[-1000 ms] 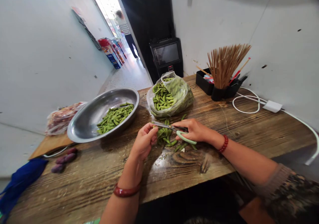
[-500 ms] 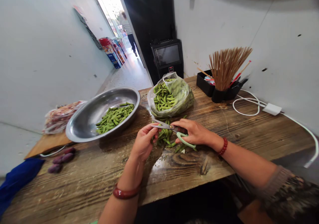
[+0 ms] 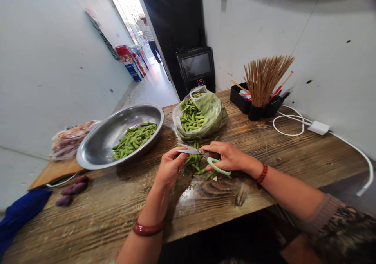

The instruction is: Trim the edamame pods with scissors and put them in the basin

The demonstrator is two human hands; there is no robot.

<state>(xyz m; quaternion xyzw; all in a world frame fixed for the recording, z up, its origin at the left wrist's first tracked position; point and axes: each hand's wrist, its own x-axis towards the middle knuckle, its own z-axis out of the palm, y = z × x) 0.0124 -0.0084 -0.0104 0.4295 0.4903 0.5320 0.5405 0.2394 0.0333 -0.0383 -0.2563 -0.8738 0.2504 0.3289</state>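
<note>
My right hand (image 3: 227,156) is closed round the pale green handles of a pair of scissors (image 3: 192,150). The blades point left, slightly apart, with their tips at the fingers of my left hand (image 3: 170,166). Those fingers are pinched together, and what they hold is hidden. Under and behind both hands lies a small heap of green soybean pods (image 3: 194,164) on the wooden table. Just beyond it sits a clear plastic bag (image 3: 216,119) full of pods. On the left, more pods (image 3: 133,140) lie in a wide steel basin (image 3: 98,138).
Dark red oblong items (image 3: 73,189) and a blue cloth (image 3: 25,209) lie at left, near a plastic-wrapped bundle (image 3: 70,138). A black holder (image 3: 257,113) with wooden sticks (image 3: 266,80) stands back right, beside a white cable (image 3: 320,127). A person (image 3: 149,38) is in the doorway.
The view has shifted very slightly. Both hands and the scissors keep almost the same position. In the doorway the person has changed posture a little.
</note>
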